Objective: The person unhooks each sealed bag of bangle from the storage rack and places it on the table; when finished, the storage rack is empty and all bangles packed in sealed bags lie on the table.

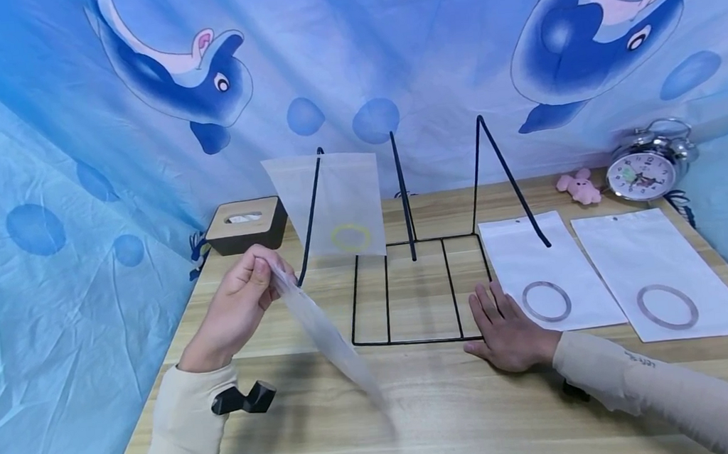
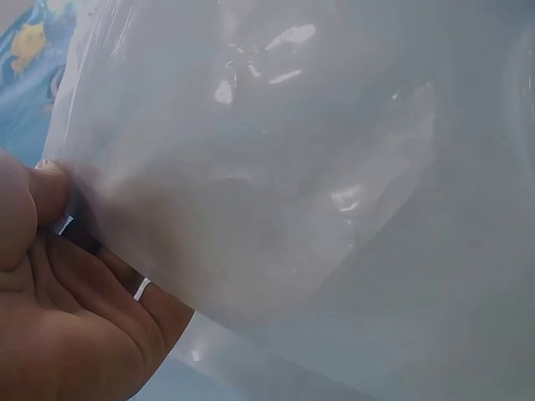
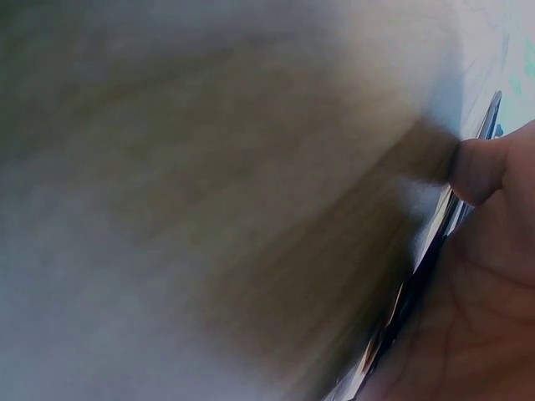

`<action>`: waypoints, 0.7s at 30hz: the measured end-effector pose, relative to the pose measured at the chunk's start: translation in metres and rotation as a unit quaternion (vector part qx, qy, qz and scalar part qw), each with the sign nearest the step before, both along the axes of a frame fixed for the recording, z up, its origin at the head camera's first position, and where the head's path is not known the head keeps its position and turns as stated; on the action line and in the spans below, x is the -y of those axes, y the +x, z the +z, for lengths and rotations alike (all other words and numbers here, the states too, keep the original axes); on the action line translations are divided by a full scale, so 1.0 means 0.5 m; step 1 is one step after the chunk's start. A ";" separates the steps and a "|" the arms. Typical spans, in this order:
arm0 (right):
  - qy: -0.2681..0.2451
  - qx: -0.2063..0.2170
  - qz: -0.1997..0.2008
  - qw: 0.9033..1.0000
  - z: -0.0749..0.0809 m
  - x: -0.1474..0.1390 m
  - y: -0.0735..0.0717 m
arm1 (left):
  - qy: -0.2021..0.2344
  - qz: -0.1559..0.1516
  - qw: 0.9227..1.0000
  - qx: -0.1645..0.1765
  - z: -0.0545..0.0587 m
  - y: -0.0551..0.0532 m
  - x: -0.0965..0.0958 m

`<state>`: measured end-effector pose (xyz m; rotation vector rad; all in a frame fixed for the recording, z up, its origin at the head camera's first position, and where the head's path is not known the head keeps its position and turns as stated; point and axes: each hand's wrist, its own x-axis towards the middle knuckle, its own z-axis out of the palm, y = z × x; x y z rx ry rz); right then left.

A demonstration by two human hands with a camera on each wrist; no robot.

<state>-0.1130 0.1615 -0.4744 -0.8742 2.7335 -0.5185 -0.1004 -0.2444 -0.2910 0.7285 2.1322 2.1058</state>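
My left hand [image 1: 241, 301] pinches a translucent plastic bag [image 1: 329, 335] by one edge between thumb and fingers. The bag hangs slanting down to the right, seen nearly edge-on from the head. In the left wrist view its glossy sheet [image 2: 334, 167] fills most of the picture. A black wire rack [image 1: 411, 342] with upright bent prongs stands in the middle of the table. On its left prong hangs another translucent bag [image 1: 351, 192] showing a yellow ring [image 1: 335, 238]. My right hand [image 1: 507, 333] rests, fingers extended, at the rack's front right corner.
Two white bags, a nearer one [image 1: 513, 251] and an outer one [image 1: 635, 248], lie flat at right, each showing a grey ring. Behind them are a pink plush toy [image 1: 580, 187] and an alarm clock [image 1: 642, 175]. A tissue box [image 1: 243, 240] stands back left, before a blue dolphin curtain [image 1: 426, 44].
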 end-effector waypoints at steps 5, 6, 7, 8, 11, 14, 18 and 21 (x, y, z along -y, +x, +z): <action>-0.011 0.004 0.003 1.000 0.008 -0.001 0.002 | -0.007 -0.029 1.000 0.001 0.001 0.018 -0.001; -0.016 0.002 0.004 1.000 0.007 -0.002 0.002 | -0.005 -0.038 0.999 0.001 -0.002 0.021 0.000; -0.023 0.005 0.007 1.000 0.009 -0.003 0.002 | -0.003 -0.044 0.999 0.002 -0.005 0.024 0.003; -0.025 0.005 0.007 1.000 0.008 -0.004 0.002 | -0.003 -0.047 0.999 0.007 -0.008 0.027 0.005; -0.020 0.004 0.009 1.000 0.007 -0.006 0.001 | -0.018 -0.033 0.999 0.029 -0.020 0.032 0.014; -0.021 0.011 0.005 1.000 0.018 -0.004 0.004 | -0.062 0.022 0.996 0.062 -0.033 0.030 0.022; -0.021 0.020 0.000 1.000 0.041 0.003 0.010 | -0.144 0.110 0.977 0.113 -0.052 0.017 0.031; -0.006 0.021 -0.002 1.000 0.051 0.009 0.014 | -0.188 0.147 0.960 0.149 -0.072 0.001 0.042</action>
